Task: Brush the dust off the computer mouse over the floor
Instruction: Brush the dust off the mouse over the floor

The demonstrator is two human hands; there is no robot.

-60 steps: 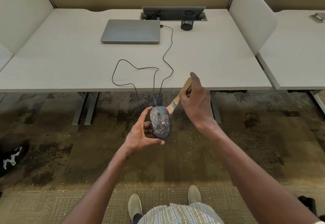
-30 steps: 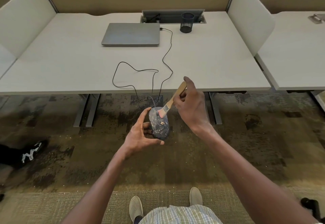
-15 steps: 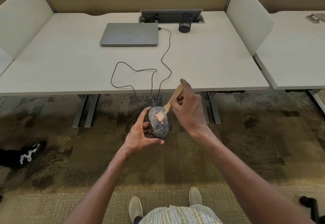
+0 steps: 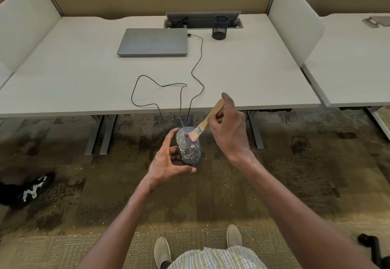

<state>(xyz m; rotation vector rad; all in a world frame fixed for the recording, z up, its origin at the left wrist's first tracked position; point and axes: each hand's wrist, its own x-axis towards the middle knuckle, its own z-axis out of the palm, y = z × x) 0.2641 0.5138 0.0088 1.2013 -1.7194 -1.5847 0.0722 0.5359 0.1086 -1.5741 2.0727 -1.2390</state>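
A dark computer mouse (image 4: 190, 149), speckled with pale dust, is held over the carpeted floor (image 4: 295, 173) in front of the desk. My left hand (image 4: 168, 163) grips it from the left and below. My right hand (image 4: 229, 129) holds a wooden-handled paintbrush (image 4: 207, 120); its bristles rest on the front top of the mouse near the wheel. The mouse's black cable (image 4: 164, 91) runs up over the desk edge in loops to a closed grey laptop (image 4: 153, 41).
The white desk (image 4: 63, 74) has a black mesh pen cup (image 4: 220, 27) and a cable tray at the back, with white dividers on both sides. Desk legs stand under its front edge. Someone's black shoe (image 4: 25, 190) is at the left. My own shoes are below.
The brush came down from beside the mouse onto its top and now sweeps near the front end. My left hand kept the mouse in nearly the same place.
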